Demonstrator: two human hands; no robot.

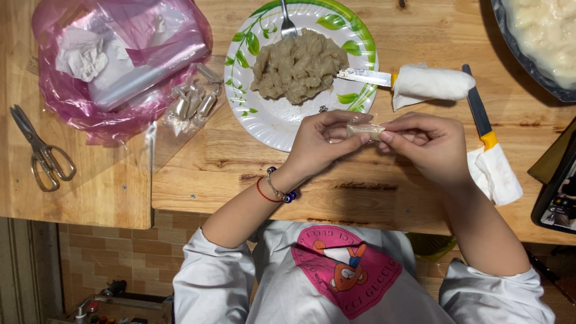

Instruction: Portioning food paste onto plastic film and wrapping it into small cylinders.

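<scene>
Where both hands meet above the wooden table, a small pale translucent roll is pinched between the left hand and right hand, just beside a leaf-patterned plate of lumpy beige paste.

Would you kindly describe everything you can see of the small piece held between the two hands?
The small wrapped piece is a short, pale, roughly rectangular roll, seemingly covered in clear or whitish wrapping. It lies level, held in the air over the wooden table, just below the rim of the leaf-patterned plate. The fingertips of the left hand pinch its left end and those of the right hand its right end, which hides both ends. Its filling cannot be made out.
</scene>
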